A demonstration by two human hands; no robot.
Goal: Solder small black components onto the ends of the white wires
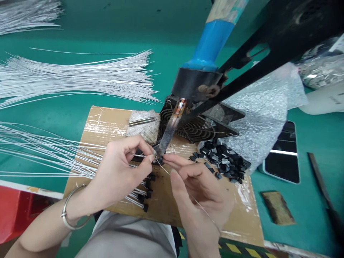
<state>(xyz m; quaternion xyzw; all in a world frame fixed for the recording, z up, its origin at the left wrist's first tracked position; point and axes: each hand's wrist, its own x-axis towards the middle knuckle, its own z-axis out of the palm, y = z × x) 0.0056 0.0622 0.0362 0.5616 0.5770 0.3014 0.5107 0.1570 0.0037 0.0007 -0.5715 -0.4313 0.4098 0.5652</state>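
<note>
My left hand [122,172] pinches a thin white wire with a small black part at its end, held at the tip of a fixed soldering iron [172,129]. My right hand [199,188] pinches a thin strand of solder wire [200,208] and brings its end to the same tip. The iron has a blue handle [212,43] and hangs in a black bracket [255,68]. Below my left hand lie several white wires with black parts on their ends [142,195]. A pile of loose black parts [223,161] sits right of the tip.
The work rests on a taped cardboard sheet [107,125] over a green table. Bundles of white wires [75,77] fan out at left. A black fan [199,125], bubble wrap [266,111], a phone [285,154], a brown sponge block [278,208] and a red bin [18,211] surround it.
</note>
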